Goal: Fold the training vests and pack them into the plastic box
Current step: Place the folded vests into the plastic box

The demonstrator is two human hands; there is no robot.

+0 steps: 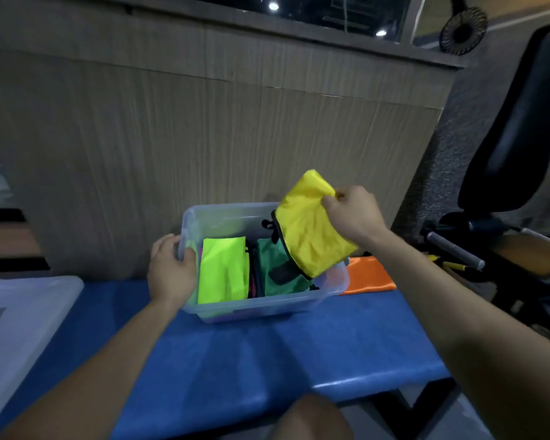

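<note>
Left hand: my left hand [171,270] grips the near-left corner of the plastic box [261,308], fingers curled over its rim and thumb on the outside wall.
Right hand: my right hand [353,214] pinches the top edge of a folded yellow vest [310,227], thumb and fingers clamped on the cloth.
Yellow vest: I see it hanging tilted above the right part of the box, its black-trimmed lower edge down inside the box opening.
Plastic box: clear, lid off, standing on the blue worktop [267,354] in front of a wood-grain panel.
Inside the box: a folded lime-green vest [223,274] stands on edge at the left; a green vest [275,269] lies beside it, partly under the yellow one.
Orange vest [367,277]: lies flat on the worktop, just right of the box.
Lid [19,319]: a translucent one rests at my far left.
</note>
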